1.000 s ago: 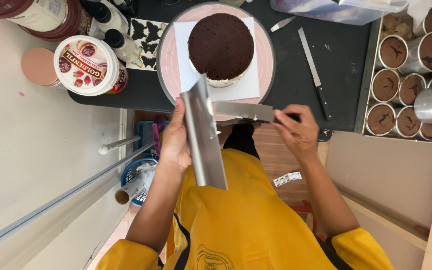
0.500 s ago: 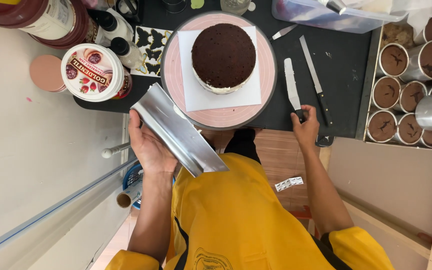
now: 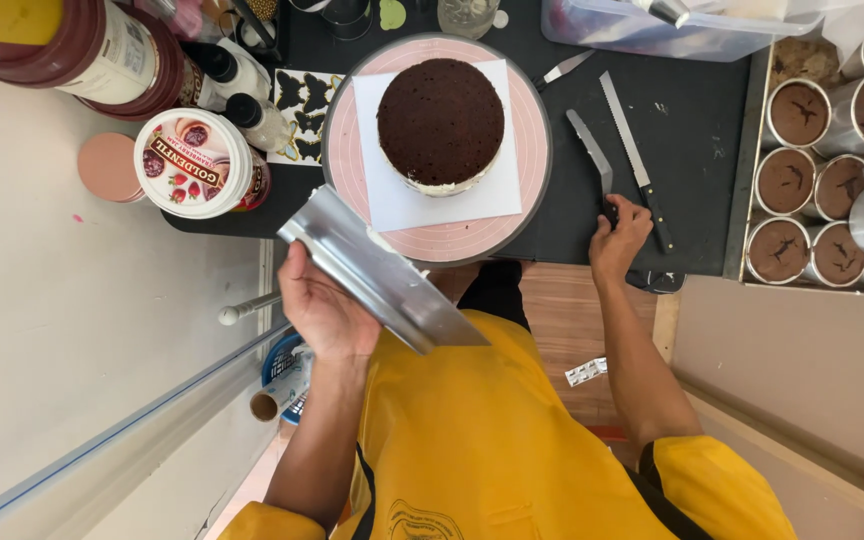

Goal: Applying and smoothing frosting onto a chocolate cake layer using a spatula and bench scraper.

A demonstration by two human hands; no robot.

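A round dark chocolate cake [image 3: 440, 120] with white cream at its base sits on a white paper square on a pink turntable [image 3: 452, 243]. My left hand [image 3: 320, 312] grips a wide metal scraper [image 3: 384, 282], held slanted over the turntable's near edge, just above my yellow apron. My right hand [image 3: 617, 238] is curled on the handle end of a palette knife [image 3: 590, 148], which lies flat on the black mat [image 3: 692, 200] to the right of the turntable. Fingers hide its handle.
A serrated knife [image 3: 635, 150] lies beside the palette knife. Several metal tins of chocolate cake [image 3: 797, 180] stand at the right. A white-lidded tub [image 3: 192, 162], a pink lid [image 3: 109, 167], bottles [image 3: 242, 72] and large jars crowd the left. A clear plastic box [image 3: 652, 30] sits at the top.
My right hand took the palette knife off the scraper and laid it on the mat to the right. My left hand lowered the scraper and tilted it toward the left.
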